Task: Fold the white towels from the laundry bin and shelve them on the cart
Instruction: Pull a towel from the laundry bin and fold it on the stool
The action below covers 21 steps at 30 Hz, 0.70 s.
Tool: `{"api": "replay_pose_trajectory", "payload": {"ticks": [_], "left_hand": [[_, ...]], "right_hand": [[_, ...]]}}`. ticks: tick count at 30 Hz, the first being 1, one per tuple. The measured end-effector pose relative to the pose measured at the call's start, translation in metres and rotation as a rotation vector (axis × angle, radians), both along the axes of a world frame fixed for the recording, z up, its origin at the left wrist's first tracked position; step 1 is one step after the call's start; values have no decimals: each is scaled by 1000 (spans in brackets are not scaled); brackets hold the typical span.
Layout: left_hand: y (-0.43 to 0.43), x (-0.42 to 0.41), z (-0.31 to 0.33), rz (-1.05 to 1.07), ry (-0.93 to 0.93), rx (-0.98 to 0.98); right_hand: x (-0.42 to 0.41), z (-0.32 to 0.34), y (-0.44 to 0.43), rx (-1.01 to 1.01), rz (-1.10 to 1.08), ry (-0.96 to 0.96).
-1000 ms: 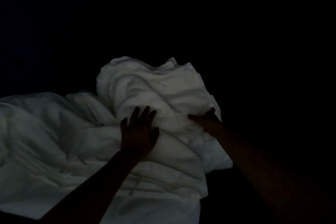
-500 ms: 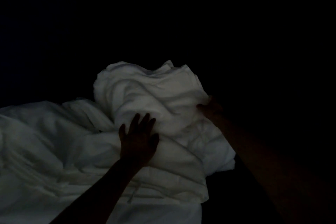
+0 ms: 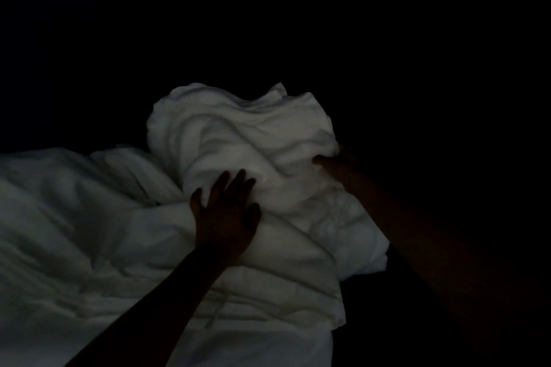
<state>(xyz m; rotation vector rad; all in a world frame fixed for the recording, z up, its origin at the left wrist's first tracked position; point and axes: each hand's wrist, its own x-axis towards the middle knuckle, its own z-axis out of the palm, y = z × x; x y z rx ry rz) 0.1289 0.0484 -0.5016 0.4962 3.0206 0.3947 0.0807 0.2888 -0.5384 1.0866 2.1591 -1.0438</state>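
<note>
The scene is very dark. A crumpled white towel sits bunched up on top of a heap of white linen. My left hand lies flat with spread fingers on the near side of the bunched towel, pressing it. My right hand holds the towel's right edge, thumb on top; its fingers are hidden behind the fabric. Neither a bin nor a cart can be made out.
More white cloth spreads to the left and toward the bottom of the view, with a loose corner at the lower right. Everything around the linen is black and unreadable.
My right hand moved right and up along the towel's edge, pulling the fabric and reshaping the bunch. My left hand stayed pressed flat on the towel.
</note>
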Motion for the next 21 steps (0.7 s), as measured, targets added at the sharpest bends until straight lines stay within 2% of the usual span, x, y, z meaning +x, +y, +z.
{"api": "replay_pose_trajectory", "payload": {"ticks": [1, 3, 4, 5, 7, 10, 14, 21], "left_hand": [[2, 0, 0, 3, 3, 0], [3, -2, 0, 7, 5, 18], [2, -2, 0, 5, 1, 27], [-1, -1, 1, -3, -7, 36], [-5, -1, 7, -33, -50, 56], [-5, -10, 25, -34, -236, 101], [1, -16, 76, 28, -393, 317], [2, -59, 215, -104, -225, 600]], "right_hand": [[0, 5, -7, 93, 31, 101], [2, 21, -20, 210, 119, 421], [4, 32, -28, 187, 149, 508], [4, 42, -35, 129, 163, 541], [5, 58, -43, 49, 171, 480], [-1, 89, -43, -60, 158, 470], [-3, 143, -49, -140, 331, 543], [-22, 293, -68, -170, 561, 749]]}}
